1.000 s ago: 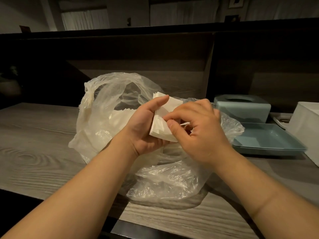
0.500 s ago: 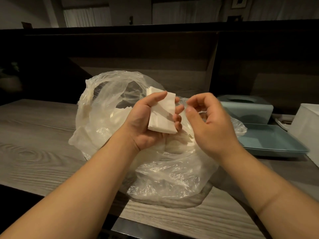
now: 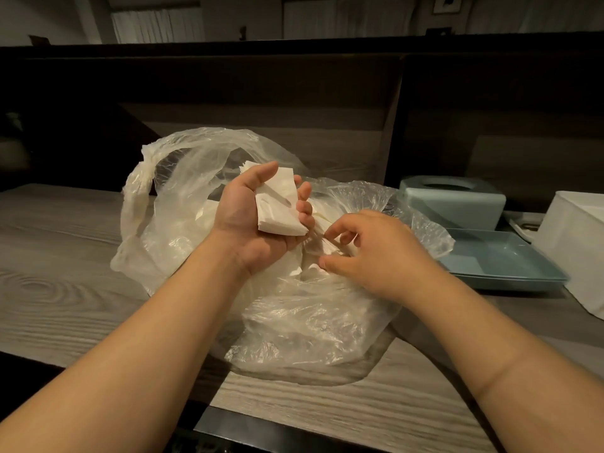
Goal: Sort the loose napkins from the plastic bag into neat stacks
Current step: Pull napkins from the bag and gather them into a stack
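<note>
Left hand (image 3: 251, 220) holds napkin stack (image 3: 279, 207) — blank (no print) — above plastic bag (image 3: 183, 178).

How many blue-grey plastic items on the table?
2: a tissue box cover behind the plastic bag at right, and a shallow tray just in front of it. Others may be hidden by the white container.
</note>
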Motion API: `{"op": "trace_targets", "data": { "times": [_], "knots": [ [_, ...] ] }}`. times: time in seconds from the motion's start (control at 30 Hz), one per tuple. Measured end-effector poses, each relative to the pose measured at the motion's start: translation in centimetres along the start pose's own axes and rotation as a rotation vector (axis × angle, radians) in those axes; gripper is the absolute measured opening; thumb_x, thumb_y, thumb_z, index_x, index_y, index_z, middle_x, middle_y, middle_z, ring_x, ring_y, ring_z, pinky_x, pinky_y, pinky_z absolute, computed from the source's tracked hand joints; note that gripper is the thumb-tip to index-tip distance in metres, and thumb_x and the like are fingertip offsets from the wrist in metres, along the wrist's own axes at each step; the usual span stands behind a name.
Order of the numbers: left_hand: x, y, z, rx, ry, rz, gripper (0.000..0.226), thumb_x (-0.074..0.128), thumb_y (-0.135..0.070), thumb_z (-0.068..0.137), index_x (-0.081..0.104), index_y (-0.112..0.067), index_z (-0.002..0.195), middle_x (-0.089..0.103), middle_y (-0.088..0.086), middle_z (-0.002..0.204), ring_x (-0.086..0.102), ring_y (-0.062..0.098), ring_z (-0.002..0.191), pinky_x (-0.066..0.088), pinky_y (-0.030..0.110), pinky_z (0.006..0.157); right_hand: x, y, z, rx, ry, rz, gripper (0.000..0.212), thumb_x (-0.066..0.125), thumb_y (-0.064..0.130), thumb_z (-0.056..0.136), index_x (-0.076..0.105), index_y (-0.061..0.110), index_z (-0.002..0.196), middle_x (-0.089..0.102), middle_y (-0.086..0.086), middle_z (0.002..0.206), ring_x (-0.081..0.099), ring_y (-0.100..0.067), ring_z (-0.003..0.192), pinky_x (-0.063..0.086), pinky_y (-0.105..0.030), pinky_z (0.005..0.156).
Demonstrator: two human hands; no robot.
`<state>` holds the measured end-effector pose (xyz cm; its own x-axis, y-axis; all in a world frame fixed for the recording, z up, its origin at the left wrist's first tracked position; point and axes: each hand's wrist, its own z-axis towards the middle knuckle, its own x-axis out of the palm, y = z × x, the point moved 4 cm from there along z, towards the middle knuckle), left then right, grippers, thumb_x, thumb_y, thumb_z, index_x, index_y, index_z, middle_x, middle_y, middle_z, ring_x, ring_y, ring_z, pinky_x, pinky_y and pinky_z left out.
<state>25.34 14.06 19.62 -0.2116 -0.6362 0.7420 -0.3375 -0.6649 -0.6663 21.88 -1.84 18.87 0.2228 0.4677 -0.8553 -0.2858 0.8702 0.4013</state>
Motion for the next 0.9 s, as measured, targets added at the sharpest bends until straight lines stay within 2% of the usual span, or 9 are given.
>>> {"op": "trace_targets", "data": {
  "times": [0.07,0.3,0.53,0.67,0.73,0.8,0.9],
  "knots": [
    [0.0,0.1,0.0,-0.008,-0.014,0.001,0.041,0.062,-0.032,0.084,0.058,-0.008,0.118,0.065,0.009,0.095,0.053,0.019,0.066,0.044,0.028,0.066,-0.1,0.1,-0.1,-0.014,-0.007,-0.006,0.039,0.076,0.061,0.078,0.066,0.045,0.112,0.055,0.021,0.102,0.052,-0.002,0.095,0.048,-0.043,0.098],
    [0.0,0.0,0.0,-0.007,-0.018,-0.017,0.040,0.061,-0.032,0.088,0.058,-0.007,0.118,0.064,0.010,0.094,0.053,0.020,0.065,0.043,0.029,0.066,-0.2,0.6,-0.4,-0.108,-0.111,0.023,0.009,0.066,0.047,0.093,0.070,0.044,0.101,0.057,0.019,0.093,0.053,-0.002,0.090,0.046,-0.044,0.098],
    [0.0,0.1,0.0,-0.016,-0.016,-0.017,0.040,0.061,-0.033,0.087,0.058,-0.008,0.118,0.064,0.009,0.094,0.053,0.020,0.067,0.044,0.029,0.066,-0.1,1.2,-0.6,-0.147,-0.144,-0.126,0.014,0.059,0.049,0.097,0.070,0.042,0.101,0.056,0.017,0.093,0.050,-0.007,0.094,0.035,-0.037,0.095],
    [0.1,0.1,0.0,-0.012,-0.012,-0.017,0.039,0.060,-0.032,0.088,0.057,-0.008,0.118,0.064,0.009,0.093,0.054,0.020,0.066,0.044,0.029,0.066,-0.2,1.5,-0.6,-0.151,-0.148,-0.150,0.010,0.057,0.042,0.097,0.066,0.039,0.094,0.054,0.016,0.092,0.050,-0.007,0.092,0.036,-0.036,0.095],
    [0.2,0.1,0.0,0.001,-0.020,-0.017,0.038,0.059,-0.032,0.089,0.058,-0.007,0.118,0.065,0.010,0.092,0.053,0.021,0.065,0.044,0.030,0.065,-0.2,1.3,-0.5,-0.124,-0.164,-0.061,0.010,0.058,0.034,0.094,0.058,0.033,0.084,0.054,0.016,0.088,0.051,-0.007,0.085,0.040,-0.036,0.092],
    [0.2,0.1,0.0,0.005,-0.025,-0.019,0.039,0.060,-0.031,0.088,0.058,-0.006,0.119,0.065,0.010,0.093,0.054,0.021,0.065,0.045,0.030,0.063,-0.4,0.9,-0.4,-0.060,-0.224,0.129,0.012,0.059,0.028,0.090,0.054,0.027,0.078,0.054,0.013,0.083,0.051,-0.008,0.078,0.044,-0.033,0.080],
    [0.0,0.1,0.1,-0.003,-0.030,-0.034,0.045,0.064,-0.031,0.082,0.060,-0.007,0.120,0.064,0.010,0.096,0.054,0.021,0.065,0.047,0.030,0.063,-1.0,0.3,-0.3,0.049,-0.336,0.372,0.010,0.059,0.023,0.088,0.056,0.019,0.080,0.056,0.006,0.075,0.048,-0.009,0.067,0.041,-0.029,0.063]
  ]
}}
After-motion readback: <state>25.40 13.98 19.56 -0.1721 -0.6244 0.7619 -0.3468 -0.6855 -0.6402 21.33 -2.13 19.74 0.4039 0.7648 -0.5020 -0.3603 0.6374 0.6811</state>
